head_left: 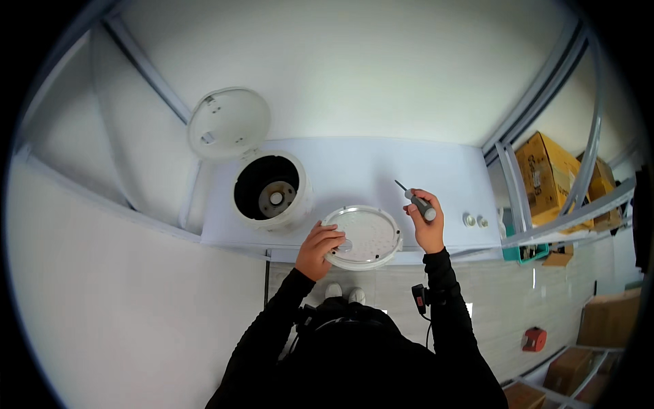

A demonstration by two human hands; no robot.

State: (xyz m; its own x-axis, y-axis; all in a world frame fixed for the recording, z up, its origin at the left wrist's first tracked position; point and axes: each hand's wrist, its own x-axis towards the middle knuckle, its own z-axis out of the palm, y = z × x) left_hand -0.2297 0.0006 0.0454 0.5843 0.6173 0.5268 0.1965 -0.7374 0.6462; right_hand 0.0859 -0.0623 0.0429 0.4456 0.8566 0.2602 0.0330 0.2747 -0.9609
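Note:
My left hand [319, 249] is closed on the left edge of a round white cover [364, 235], which has a silvery rim and several small dark dots round it. The cover is at the table's front edge, its lower side reaching past it. Just to the right, my right hand [426, 219] grips the grey handle of a screwdriver [420, 204]. The screwdriver's thin shaft points up and left, apart from the cover. Beyond my left hand stands a white rice cooker [304, 198] with a dark inside and a round metal plate at its bottom. Its lid [229, 123] is swung up and back.
Two small whitish round pieces [475, 221] sit near the right end of the white table [347, 163]. Metal frame posts rise at both sides. To the right are cardboard boxes [548, 174] and a teal crate [524, 253]. A red object [534, 339] lies on the floor.

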